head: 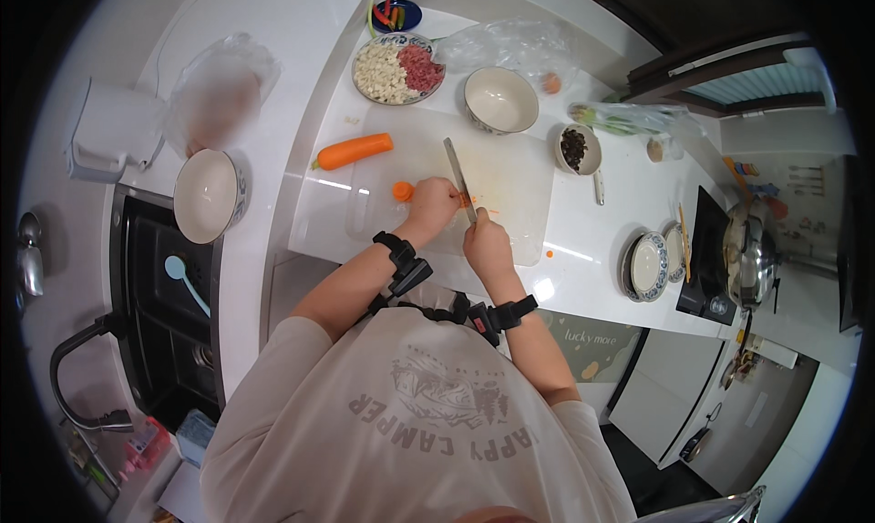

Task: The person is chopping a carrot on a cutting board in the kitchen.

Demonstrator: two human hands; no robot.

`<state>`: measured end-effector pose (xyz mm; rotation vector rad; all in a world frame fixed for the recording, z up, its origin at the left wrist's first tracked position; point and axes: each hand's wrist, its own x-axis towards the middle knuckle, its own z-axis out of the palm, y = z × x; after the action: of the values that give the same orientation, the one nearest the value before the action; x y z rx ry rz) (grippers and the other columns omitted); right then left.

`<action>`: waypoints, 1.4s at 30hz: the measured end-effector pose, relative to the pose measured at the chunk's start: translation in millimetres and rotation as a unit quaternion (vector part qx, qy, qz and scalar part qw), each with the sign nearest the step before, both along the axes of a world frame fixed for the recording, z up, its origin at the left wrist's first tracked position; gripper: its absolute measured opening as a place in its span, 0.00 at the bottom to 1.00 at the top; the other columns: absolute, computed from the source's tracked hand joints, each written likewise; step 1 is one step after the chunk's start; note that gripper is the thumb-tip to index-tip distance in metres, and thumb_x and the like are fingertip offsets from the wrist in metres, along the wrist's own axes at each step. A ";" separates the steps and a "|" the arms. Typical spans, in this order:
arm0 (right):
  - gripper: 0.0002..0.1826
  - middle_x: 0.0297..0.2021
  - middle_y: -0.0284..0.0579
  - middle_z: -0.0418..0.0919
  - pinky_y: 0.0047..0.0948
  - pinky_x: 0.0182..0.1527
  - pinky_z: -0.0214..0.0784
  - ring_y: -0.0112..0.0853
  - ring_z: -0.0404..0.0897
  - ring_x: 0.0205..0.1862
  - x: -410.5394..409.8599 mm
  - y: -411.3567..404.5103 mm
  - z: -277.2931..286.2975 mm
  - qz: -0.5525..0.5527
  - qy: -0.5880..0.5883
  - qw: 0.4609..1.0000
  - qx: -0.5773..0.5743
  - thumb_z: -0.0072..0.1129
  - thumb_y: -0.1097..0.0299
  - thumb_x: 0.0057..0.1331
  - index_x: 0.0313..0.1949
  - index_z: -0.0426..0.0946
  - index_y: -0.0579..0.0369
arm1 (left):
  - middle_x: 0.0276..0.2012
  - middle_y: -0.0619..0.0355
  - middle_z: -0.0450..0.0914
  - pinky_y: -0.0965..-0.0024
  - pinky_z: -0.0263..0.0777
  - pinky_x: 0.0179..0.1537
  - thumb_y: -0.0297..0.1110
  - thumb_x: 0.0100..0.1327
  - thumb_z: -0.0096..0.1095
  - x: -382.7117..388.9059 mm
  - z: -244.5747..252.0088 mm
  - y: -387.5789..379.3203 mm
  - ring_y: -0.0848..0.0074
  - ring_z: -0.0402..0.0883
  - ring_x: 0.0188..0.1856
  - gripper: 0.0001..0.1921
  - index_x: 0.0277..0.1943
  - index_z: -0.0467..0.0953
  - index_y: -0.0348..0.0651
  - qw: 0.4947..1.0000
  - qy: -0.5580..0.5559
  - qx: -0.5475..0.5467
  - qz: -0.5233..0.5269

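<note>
My right hand [488, 241] is closed around the handle of a kitchen knife [459, 171], whose blade points away from me over a translucent cutting board [526, 201]. Beside the blade, my left hand [435, 203] presses its fingertips on small carrot pieces [467, 200]; the fingers partly hide them. A short carrot chunk [402, 191] lies just left of that hand. Farther left, a large peeled carrot [354, 151] rests across the board's edge. Thin orange bits lie right of the blade, and one carrot bit [549, 254] is on the counter.
Behind the board stand a plate of white cubes and minced meat [398, 69], an empty bowl [501, 100] and a bowl of dark pieces [578, 149]. Patterned plates [649, 266] and a cooktop [700, 256] are right. Another bowl [208, 196] sits by the black sink [164, 304].
</note>
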<state>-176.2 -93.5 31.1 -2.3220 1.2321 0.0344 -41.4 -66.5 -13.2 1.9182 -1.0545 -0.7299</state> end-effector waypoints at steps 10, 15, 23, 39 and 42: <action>0.14 0.23 0.64 0.77 0.49 0.33 0.73 0.56 0.79 0.27 9.3 -10.1 17.9 0.030 -0.021 0.999 -0.016 0.47 0.76 0.58 0.43 0.70 0.69 | 0.24 0.46 0.81 0.68 0.74 0.30 0.25 0.50 0.64 1.6 0.1 1.7 0.65 0.81 0.25 0.05 0.28 0.81 0.32 1.000 0.011 0.006 -0.001; 0.08 0.20 0.64 0.75 0.51 0.31 0.71 0.57 0.77 0.26 4.0 -1.4 5.0 0.006 -0.038 0.999 -0.015 0.48 0.76 0.59 0.36 0.69 0.67 | 0.24 0.45 0.81 0.68 0.74 0.30 0.25 0.50 0.64 0.0 1.4 1.4 0.66 0.81 0.25 0.05 0.28 0.81 0.32 1.000 0.020 0.000 0.006; 0.13 0.25 0.64 0.78 0.49 0.34 0.73 0.55 0.79 0.29 8.5 -9.7 10.0 0.031 -0.029 0.999 -0.015 0.48 0.76 0.58 0.41 0.70 0.68 | 0.25 0.46 0.81 0.68 0.74 0.31 0.25 0.50 0.64 1.9 -2.1 3.4 0.65 0.82 0.25 0.04 0.28 0.82 0.33 1.000 0.023 -0.006 0.001; 0.13 0.22 0.64 0.77 0.49 0.32 0.73 0.56 0.79 0.27 3.5 -1.2 -9.1 -0.003 -0.025 1.000 -0.002 0.47 0.73 0.60 0.43 0.68 0.68 | 0.25 0.47 0.82 0.68 0.74 0.31 0.26 0.52 0.63 0.0 0.7 4.6 0.66 0.82 0.26 0.04 0.28 0.82 0.34 0.999 0.039 -0.002 0.006; 0.13 0.23 0.65 0.77 0.49 0.33 0.73 0.56 0.79 0.28 5.9 -4.3 -5.2 0.007 -0.035 0.999 -0.011 0.47 0.74 0.59 0.42 0.69 0.67 | 0.24 0.47 0.81 0.68 0.74 0.30 0.26 0.50 0.63 0.6 -3.5 3.0 0.66 0.82 0.25 0.04 0.27 0.82 0.34 0.999 0.048 0.006 0.012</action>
<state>-170.3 -97.8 25.9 -2.3307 1.1884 -0.0559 -40.8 -63.5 -16.7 1.8839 -0.9674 -0.8088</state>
